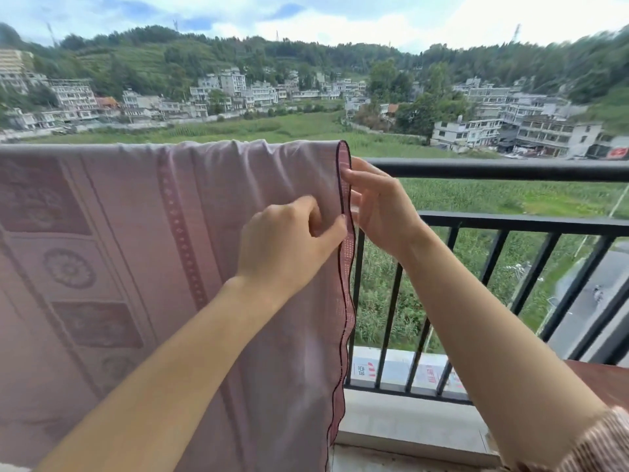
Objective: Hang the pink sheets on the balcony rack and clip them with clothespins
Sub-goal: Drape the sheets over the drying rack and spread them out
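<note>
A pink patterned sheet (143, 253) hangs draped over the black top rail (493, 169) of the balcony railing and covers its left part. The sheet's right edge has a dark red trim that runs down from the rail. My left hand (289, 243) pinches that edge between thumb and fingers about a hand's length below the rail. My right hand (377, 206) grips the same edge from the right side, slightly higher, with its fingertips on the trim. No clothespin is in view.
Black vertical bars (391, 308) and a lower rail (524, 223) run to the right of the sheet. A concrete ledge (408, 427) lies at the railing's foot. A reddish-brown surface (602, 383) sits at the right. Beyond are green fields, a road and buildings.
</note>
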The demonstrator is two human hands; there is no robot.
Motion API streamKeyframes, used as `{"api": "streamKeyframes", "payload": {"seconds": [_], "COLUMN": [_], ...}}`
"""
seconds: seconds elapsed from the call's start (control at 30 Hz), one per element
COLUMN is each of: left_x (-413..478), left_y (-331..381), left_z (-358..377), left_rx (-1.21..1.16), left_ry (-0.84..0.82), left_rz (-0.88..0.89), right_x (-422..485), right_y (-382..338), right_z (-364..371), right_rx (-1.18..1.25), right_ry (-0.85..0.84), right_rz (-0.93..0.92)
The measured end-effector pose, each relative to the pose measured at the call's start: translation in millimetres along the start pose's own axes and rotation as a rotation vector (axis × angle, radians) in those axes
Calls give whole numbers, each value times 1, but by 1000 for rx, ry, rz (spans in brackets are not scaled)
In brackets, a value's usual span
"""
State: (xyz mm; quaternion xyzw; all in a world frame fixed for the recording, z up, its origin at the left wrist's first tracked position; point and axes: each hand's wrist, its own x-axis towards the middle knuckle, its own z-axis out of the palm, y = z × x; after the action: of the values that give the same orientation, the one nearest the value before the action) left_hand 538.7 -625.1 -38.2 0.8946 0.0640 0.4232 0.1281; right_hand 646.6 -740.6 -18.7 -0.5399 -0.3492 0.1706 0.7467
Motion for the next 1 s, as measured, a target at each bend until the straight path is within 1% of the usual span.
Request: {"api": "streamKeyframes", "payload": {"seconds": [0.07, 0.2, 0.27, 0.33, 0.47, 0.57, 0.67, 0.8, 0.83, 0.93, 1.0], "left_x": [19, 35, 35, 33, 24, 8, -11, -41, -53, -79, -107], "left_y": [6, 15, 19, 24, 22, 18, 20, 40, 55, 71, 104], "left_z": [-11, -13, -10, -6, 8, 31, 69, 127, 147, 181, 205], "left_rx": [20, 23, -44, -128, -194, -181, -155, -173, -182, -189, -234], "left_ry": [72, 50, 44, 32, -54, -206, -369, -584, -650, -711, -799], "left_rz": [64, 133, 157, 194, 270, 297, 334, 390, 420, 441, 530], "right_x": [7, 10, 6, 2, -2, -13, -39, -98, -123, -168, -221], "right_y": [-10, -16, -18, -19, -13, -3, 16, 45, 51, 71, 84], "right_z": [6, 5, -4, -12, -17, -29, -52, -90, -103, -121, -139], "right_rx": [-11, 35, 92, 94, 65, -16, -108, -259, -286, -395, -496], "right_ry": [47, 134, 189, 204, 164, 198, 366, 604, 705, 868, 1060], "right_rz": [-52, -120, -121, -123, -115, -59, 11, 124, 151, 254, 318]}}
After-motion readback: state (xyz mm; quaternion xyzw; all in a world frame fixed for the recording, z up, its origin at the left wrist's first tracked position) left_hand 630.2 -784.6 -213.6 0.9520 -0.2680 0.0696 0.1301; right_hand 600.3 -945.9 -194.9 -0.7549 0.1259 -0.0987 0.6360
